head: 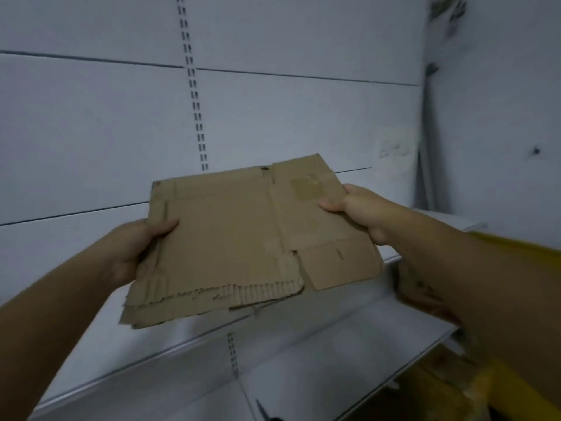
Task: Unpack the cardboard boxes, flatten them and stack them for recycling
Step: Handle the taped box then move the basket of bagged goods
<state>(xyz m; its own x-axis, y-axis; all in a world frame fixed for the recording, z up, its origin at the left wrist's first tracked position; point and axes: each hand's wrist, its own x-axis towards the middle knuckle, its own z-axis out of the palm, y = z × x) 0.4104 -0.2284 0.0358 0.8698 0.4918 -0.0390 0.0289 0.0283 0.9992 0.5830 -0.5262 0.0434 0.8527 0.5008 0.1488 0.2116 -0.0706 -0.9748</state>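
So the box [243, 238] is already squashed flat, and the person is holding it up in the air with both hands, just above a white shelf [212, 354] and in front of the panelled wall [91, 117]. It isn't touching the shelf as far as I can tell.

The left hand [136, 247] has the left edge and the right hand [361, 211] has the right edge, up near the far corner. Same grip on both: thumb pressed on top, the other fingers curled underneath where I can't see them, so the card is pinched between them.

Handling-wise I'd guess it's super light. It's corrugated, so fairly stiff along the flutes but floppy across the creases. The near edge is torn and ragged with the flutes showing, plus there's a loose flap on the near right, so I wouldn't grab there because it'd probably just bend or rip. The side edges are the best bet, like they're doing. Dry card isn't slippery either, so a light pinch should do.

There's something yellow [516, 247] off to the right, too blurry to say what.
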